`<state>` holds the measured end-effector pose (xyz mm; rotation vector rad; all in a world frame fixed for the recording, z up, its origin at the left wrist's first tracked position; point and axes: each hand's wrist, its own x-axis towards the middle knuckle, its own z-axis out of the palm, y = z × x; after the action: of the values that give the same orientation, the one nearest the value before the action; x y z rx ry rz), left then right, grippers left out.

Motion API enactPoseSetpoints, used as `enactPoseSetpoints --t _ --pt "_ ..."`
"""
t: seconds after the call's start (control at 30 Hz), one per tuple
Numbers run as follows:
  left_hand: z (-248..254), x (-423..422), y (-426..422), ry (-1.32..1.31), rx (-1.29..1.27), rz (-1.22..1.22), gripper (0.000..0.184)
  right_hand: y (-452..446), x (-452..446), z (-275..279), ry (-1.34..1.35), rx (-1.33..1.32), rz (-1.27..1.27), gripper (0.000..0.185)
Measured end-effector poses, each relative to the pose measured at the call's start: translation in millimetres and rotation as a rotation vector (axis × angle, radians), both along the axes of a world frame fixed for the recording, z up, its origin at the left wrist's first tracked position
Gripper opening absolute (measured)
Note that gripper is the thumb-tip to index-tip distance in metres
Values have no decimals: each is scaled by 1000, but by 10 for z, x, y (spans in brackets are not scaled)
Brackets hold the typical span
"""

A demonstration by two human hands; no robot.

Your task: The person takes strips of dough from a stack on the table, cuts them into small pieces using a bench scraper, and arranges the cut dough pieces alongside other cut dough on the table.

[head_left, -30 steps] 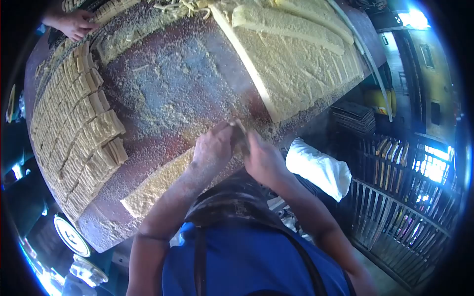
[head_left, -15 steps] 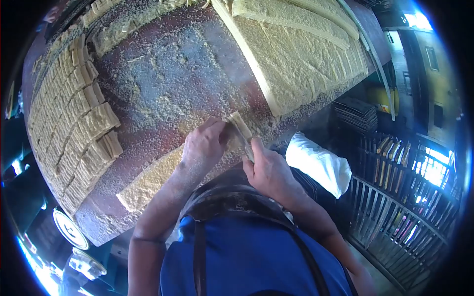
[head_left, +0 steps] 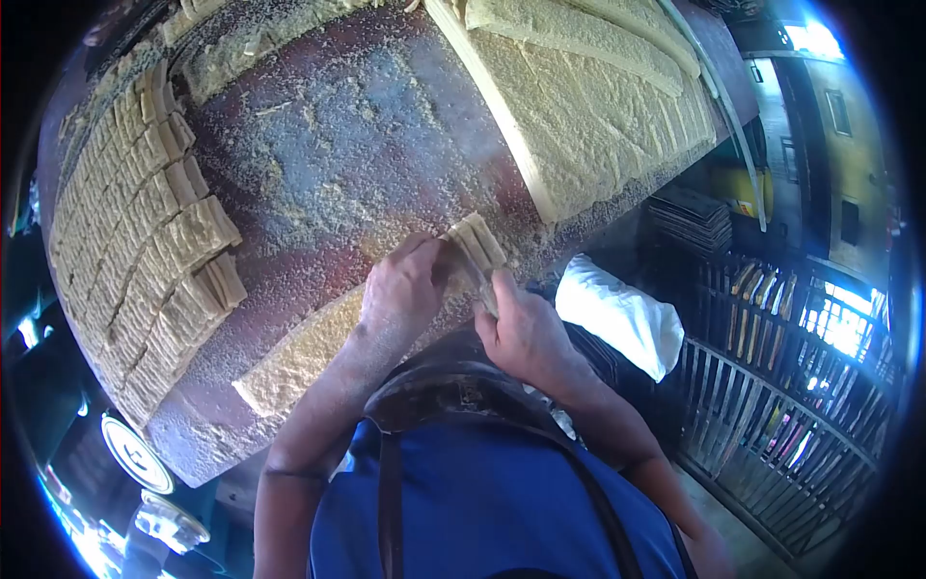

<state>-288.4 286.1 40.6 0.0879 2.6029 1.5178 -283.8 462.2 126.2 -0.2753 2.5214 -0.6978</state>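
A long crumb-coated strip of dough (head_left: 309,349) lies along the near edge of the table, passing under my left hand (head_left: 397,289). That hand's fingers are bent and pressed together on the strip near its right end; the fingertips are partly hidden. My right hand (head_left: 526,333) is closed round a knife (head_left: 479,277), whose blade stands across the strip just beside the left fingers. Narrow cut pieces (head_left: 476,239) lie together on the far side of the blade. The knife's handle is mostly covered by the right hand.
Rows of cut pieces (head_left: 135,232) cover the table's left side. A large crumb-coated slab (head_left: 588,125) with long strips on it lies at the upper right. Crumbs dust the reddish table (head_left: 492,179). A white sack (head_left: 617,314) stands right of my right hand, beside a metal rack (head_left: 762,415).
More cut pieces now show beyond the blade, where one narrow piece stood before. Both hands stay close together at the strip's end. The view has shifted slightly.
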Motion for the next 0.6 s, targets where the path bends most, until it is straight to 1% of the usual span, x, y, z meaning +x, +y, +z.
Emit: enactPoseSetpoints --t 0.07,0.13,0.17,0.2,0.27,0.37,0.43,0.47,0.6 --pt "-48 -10 -15 -6 -9 -19 21 -42 -9 81 -124 99 16 34" --pt "-84 -6 -13 -45 10 -37 21 -99 -76 -48 -151 87 0 31" --pt "-77 -34 -27 -52 14 -37 21 -146 -150 -157 -157 70 -18 29" --pt "-26 -65 -37 -78 -3 -43 21 -176 -183 -502 -51 84 -13 31" --pt "13 -37 -42 -109 -25 -52 21 -203 -243 -509 -63 96 -15 32" --pt "20 -33 -67 -37 12 -15 21 -181 -282 -286 -57 102 -5 35" --pt "24 49 -96 14 38 47 21 -122 -100 -120 -33 -1 -52 34" --pt "24 58 -124 43 22 24 13 -132 -47 -55 -10 21 -21 38" --pt "-9 18 -155 13 29 -38 16 -134 52 56 -91 86 25 37"
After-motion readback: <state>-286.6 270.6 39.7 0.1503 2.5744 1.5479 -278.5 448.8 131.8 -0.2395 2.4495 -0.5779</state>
